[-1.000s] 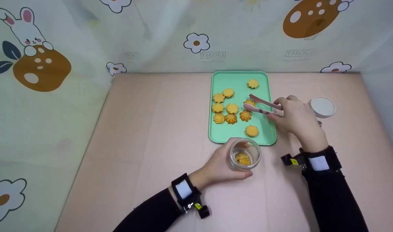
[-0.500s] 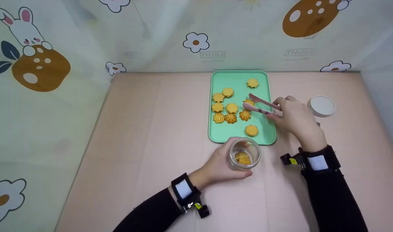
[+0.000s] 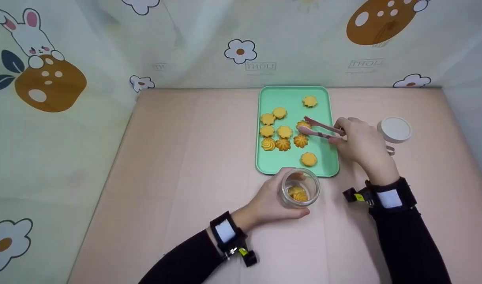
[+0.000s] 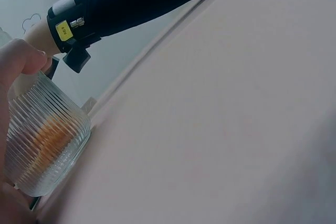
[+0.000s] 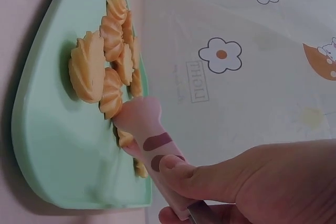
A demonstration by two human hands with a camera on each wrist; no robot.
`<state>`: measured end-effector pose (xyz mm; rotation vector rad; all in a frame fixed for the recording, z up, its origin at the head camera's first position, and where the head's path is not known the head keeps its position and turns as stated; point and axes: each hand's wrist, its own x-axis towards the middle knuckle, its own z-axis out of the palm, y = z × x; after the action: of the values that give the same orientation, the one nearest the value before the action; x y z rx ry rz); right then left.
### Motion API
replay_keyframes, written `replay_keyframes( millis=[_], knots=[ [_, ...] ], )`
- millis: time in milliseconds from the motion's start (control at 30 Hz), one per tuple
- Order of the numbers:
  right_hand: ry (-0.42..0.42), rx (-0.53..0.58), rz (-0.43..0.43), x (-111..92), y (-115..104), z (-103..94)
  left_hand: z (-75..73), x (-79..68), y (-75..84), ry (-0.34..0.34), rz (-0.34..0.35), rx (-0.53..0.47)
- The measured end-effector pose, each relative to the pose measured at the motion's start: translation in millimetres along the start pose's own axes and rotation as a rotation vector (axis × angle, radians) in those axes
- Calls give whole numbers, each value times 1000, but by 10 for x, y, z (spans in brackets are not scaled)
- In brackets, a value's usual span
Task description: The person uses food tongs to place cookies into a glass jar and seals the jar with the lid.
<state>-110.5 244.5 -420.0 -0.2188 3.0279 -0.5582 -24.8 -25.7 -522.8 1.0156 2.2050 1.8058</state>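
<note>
right hand [image 3: 362, 148]: fingers pinch tongs [image 3: 316, 133] | cookie [image 3: 303, 124]: between tong tips, nearer tray's [image 3: 287, 162] right edge; grip unclear | left hand [image 3: 269, 200]: fingers round jar [image 4: 32, 106], near edge | risk: off-centre squeeze may crumble or skid it

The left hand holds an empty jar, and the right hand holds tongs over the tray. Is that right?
Not quite: the jar isn't empty; the head view shows cookies inside. The left hand does hold it, and the right hand holds tongs over the tray.
</note>
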Motion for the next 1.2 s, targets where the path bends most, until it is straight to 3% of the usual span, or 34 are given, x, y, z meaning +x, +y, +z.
replay_keyframes(
  millis=[500, 1200],
  knots=[
    [48, 30, -29, -11, 31, -59, -7, 15, -12, -3, 13, 4],
    [39, 99, -20, -66, 27, -216, -3, 5, -5, -9, 1, -10]
  ],
)
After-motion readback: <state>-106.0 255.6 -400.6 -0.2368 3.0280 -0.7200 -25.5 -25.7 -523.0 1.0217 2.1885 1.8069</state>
